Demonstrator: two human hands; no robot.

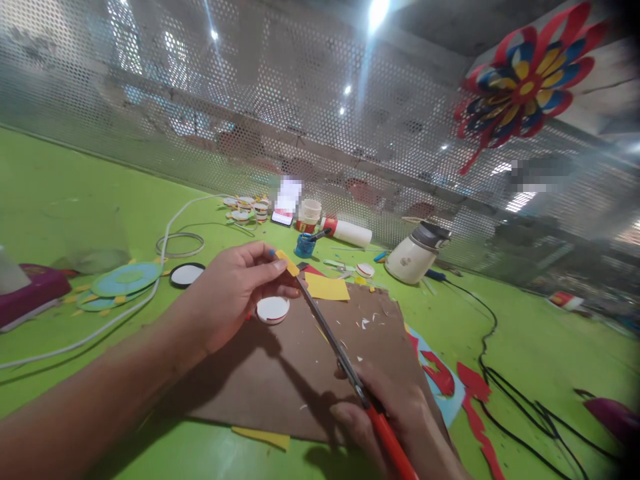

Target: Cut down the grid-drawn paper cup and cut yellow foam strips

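Note:
My left hand is closed in a pinch on a small yellow paper piece, held above the brown cardboard sheet. My right hand grips long-bladed scissors with a red handle; their tip is at the yellow piece's lower edge. Whether the blades are apart I cannot tell. Beneath my left hand lies a white disc. A larger yellow paper sheet rests just beyond the scissor tip, and small white scraps are scattered on the cardboard.
Behind the cardboard stand a blue jar, a phone, a white roll and a white kettle-like jug. Red cut-outs and a black cable lie right. A white cable crosses left by layered discs.

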